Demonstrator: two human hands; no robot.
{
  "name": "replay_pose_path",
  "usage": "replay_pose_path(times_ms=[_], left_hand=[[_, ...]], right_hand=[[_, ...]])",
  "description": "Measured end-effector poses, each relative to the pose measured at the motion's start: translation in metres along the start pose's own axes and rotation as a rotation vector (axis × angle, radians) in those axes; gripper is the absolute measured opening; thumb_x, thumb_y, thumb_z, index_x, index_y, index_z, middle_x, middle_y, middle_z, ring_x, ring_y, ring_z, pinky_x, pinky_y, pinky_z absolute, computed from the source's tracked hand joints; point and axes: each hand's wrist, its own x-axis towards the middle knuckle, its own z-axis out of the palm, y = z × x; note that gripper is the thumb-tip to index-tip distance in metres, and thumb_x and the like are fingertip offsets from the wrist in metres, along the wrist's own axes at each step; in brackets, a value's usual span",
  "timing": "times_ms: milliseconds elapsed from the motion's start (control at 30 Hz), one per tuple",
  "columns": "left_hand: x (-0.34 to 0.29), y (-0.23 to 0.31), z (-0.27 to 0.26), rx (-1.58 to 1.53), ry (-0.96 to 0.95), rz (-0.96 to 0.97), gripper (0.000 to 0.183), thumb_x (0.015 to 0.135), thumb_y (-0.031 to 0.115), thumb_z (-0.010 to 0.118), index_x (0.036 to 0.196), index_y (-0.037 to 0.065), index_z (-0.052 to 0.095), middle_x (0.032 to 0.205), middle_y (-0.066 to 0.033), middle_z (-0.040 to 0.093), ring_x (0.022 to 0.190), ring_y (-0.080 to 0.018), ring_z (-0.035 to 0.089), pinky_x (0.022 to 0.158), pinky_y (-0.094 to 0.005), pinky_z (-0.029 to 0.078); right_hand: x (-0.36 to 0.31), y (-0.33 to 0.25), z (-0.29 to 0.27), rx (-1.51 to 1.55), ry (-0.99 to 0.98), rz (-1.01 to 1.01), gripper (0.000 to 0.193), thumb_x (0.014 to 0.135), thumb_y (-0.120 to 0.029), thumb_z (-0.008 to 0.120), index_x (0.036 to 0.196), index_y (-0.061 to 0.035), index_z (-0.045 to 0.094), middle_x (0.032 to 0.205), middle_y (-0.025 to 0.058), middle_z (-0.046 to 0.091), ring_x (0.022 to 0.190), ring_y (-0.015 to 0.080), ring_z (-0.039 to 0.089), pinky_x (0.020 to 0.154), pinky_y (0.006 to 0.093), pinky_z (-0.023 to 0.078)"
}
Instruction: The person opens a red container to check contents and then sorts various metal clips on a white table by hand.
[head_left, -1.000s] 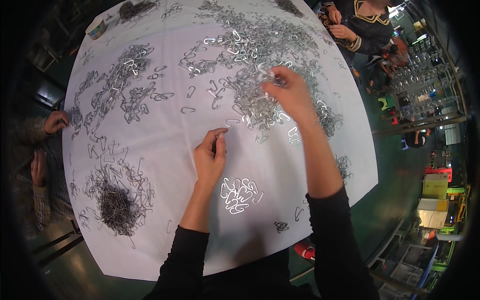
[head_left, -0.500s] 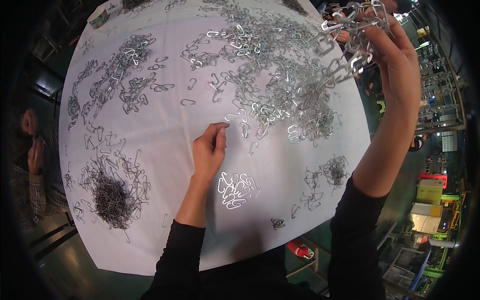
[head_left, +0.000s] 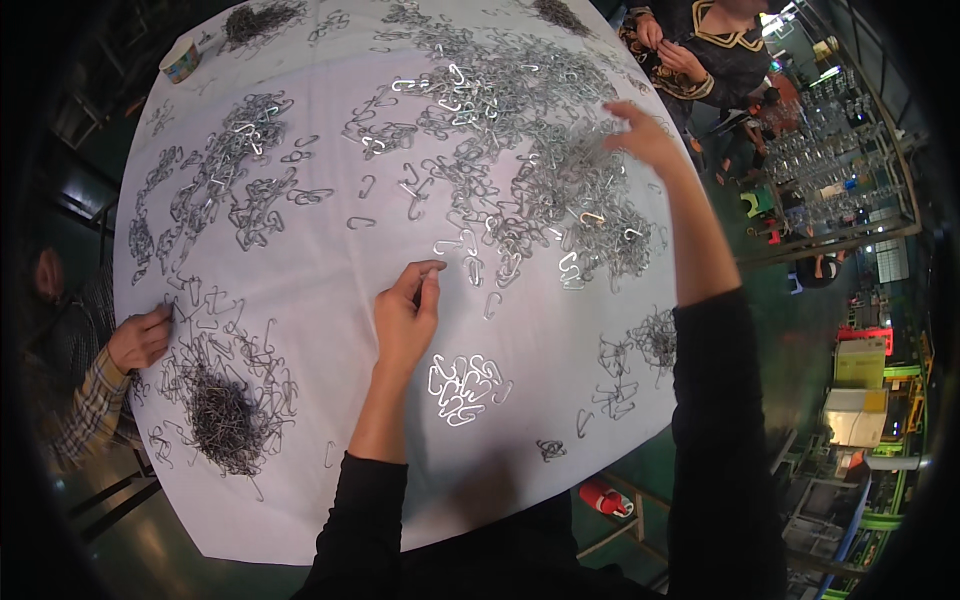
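Observation:
Over the middle of the table, my left hand [head_left: 408, 315] is closed, thumb against forefinger; whatever sits in the pinch, if anything, is too small to make out. My right hand [head_left: 648, 138] is stretched out over the right side of a broad heap of silver, carabiner-shaped metal clips [head_left: 520, 90]. Its fingers are apart and slightly blurred, with nothing seen in them. Between my forearms lies a small flat cluster of shiny bent-metal hooks [head_left: 465, 388]. A few single clips [head_left: 361, 222] are scattered to the left of the big heap.
More clips [head_left: 240, 140] form a group at left. A dark pile of thin bent wires [head_left: 225, 415] lies front left, a smaller one [head_left: 658, 340] at right. A co-worker's hand [head_left: 140, 340] touches the left edge. A paper cup [head_left: 180, 60] stands far left; a red bottle [head_left: 606, 497] is below the table.
My right hand has come down from the upper right and let go of a bunch of clips. My left hand has barely moved. A co-worker's hand has reached to the wire pile at left.

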Motion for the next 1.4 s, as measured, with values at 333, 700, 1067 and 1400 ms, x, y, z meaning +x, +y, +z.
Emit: replay_pose_path(times_ms=[333,700,1067,1400], left_hand=[[-0.002,-0.002,-0.005,0.035,0.025,0.018,0.014,0.089,0.012,0.053,0.094,0.007,0.065,0.047,0.0013,0.037,0.043,-0.0064,0.03,0.042,-0.025,0.026],[-0.002,-0.001,-0.008,-0.04,-0.021,-0.013,0.016,0.09,0.012,0.051,0.096,0.005,0.065,0.05,0.0057,0.037,0.047,-0.0034,0.028,0.044,-0.0232,0.022],[0.002,0.001,-0.01,0.112,0.177,0.065,0.016,0.089,0.011,0.05,0.096,0.005,0.064,0.069,-0.0033,0.056,0.063,-0.0145,0.051,0.058,-0.029,0.04],[0.014,-0.013,-0.019,0.156,0.331,0.182,0.027,0.091,0.012,0.044,0.114,0.0,0.054,0.123,-0.0182,0.049,0.119,-0.0332,0.043,0.099,-0.0403,0.034]], right_hand=[[-0.08,-0.085,0.06,0.532,-0.192,0.183,0.028,0.074,-0.008,0.065,0.1,-0.0027,0.061,0.085,0.0091,0.063,0.073,0.0182,0.062,0.066,0.0282,0.051],[-0.1,-0.109,0.047,0.635,-0.117,0.247,0.021,0.078,-0.009,0.065,0.096,0.0009,0.06,0.074,0.0038,0.061,0.062,0.0094,0.058,0.054,0.0228,0.049],[-0.124,-0.088,0.175,-0.052,0.139,-0.228,0.044,0.084,-0.029,0.062,0.123,-0.0097,0.052,0.131,0.0135,0.045,0.123,0.0295,0.042,0.1,0.0467,0.036],[-0.074,-0.131,0.176,0.033,0.241,-0.337,0.04,0.087,-0.031,0.056,0.121,-0.0105,0.054,0.131,0.0115,0.046,0.124,0.0294,0.04,0.103,0.0471,0.031]])
